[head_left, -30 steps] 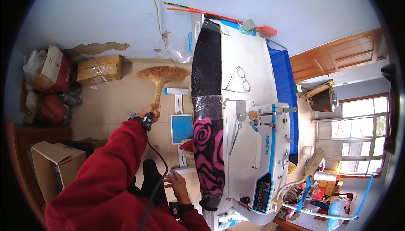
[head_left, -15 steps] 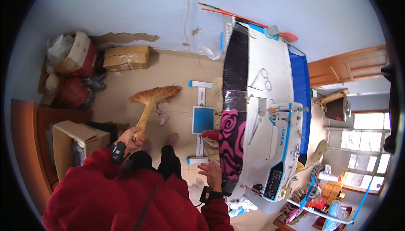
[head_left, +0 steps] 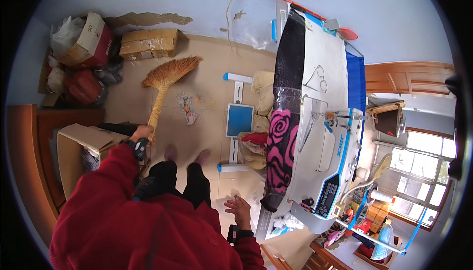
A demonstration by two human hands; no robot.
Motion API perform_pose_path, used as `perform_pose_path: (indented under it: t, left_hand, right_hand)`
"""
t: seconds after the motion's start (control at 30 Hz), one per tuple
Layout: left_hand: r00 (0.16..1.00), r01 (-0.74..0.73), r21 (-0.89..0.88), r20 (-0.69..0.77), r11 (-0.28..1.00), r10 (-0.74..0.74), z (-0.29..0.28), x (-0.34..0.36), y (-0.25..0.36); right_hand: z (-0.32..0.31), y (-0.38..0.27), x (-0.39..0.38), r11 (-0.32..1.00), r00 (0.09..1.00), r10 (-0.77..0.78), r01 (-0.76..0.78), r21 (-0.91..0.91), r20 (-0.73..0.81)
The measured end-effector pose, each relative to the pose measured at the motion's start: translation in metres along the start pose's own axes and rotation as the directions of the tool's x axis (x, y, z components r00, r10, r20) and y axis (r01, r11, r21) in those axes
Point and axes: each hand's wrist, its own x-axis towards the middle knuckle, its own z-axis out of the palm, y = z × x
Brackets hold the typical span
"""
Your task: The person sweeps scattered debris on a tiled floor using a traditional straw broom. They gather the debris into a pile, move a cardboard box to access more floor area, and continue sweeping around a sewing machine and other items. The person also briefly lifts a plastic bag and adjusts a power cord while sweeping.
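Note:
My left hand (head_left: 144,133) grips the yellow handle of a straw broom (head_left: 162,87), whose bristles fan out over the tiled floor at upper left. Scraps of debris (head_left: 188,112) lie right of the broom, near the middle of the floor. My right hand (head_left: 240,211) hangs low beside the sewing table, fingers apart, with nothing in it. Beside it stands the table with a long black and pink cloth strip (head_left: 282,146) along its edge and a white sewing machine (head_left: 335,181). A pair of glasses (head_left: 318,77) lies on the tabletop.
Cardboard boxes (head_left: 148,43) and stuffed bags (head_left: 81,85) line the left wall. An open carton (head_left: 74,156) sits by my left arm. Under the table are a blue foot pedal (head_left: 239,121) and piled fabric (head_left: 261,92). My feet (head_left: 202,157) show below me.
The broom and my left hand have shifted leftward, the bristles now farther up the floor, away from the debris. The view has shifted too, showing more floor and my feet.

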Motion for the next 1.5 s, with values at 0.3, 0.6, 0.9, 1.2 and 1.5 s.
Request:
perform_pose_path:
  t: [0.3,0.6,0.9,1.2,1.5]
  left_hand:
    - [0.914,-0.302,0.606,-0.036,0.735,0.405,0.085,0.025,-0.065]
    - [0.962,-0.202,0.804,0.054,0.559,0.269,0.117,-0.068,-0.177]
    - [0.972,-0.230,0.649,0.116,0.725,0.205,0.092,-0.234,-0.244]
    - [0.931,-0.334,0.540,0.059,0.772,0.361,0.073,-0.210,-0.266]
    - [0.942,-0.333,0.002,0.036,0.943,0.333,0.081,-0.106,-0.227]
  right_hand:
    - [-0.032,0.045,-0.003,0.999,0.999,0.006,-0.005,-0.034,0.043]
    - [-0.113,0.095,-0.023,0.998,0.996,0.055,-0.054,-0.013,0.065]
    - [-0.147,0.113,-0.021,1.000,0.988,0.019,-0.020,0.008,0.154]
    - [-0.144,0.158,-0.032,0.999,0.998,0.029,-0.030,0.017,0.060]
    - [-0.116,0.185,-0.048,0.995,0.997,0.070,-0.067,-0.079,0.040]
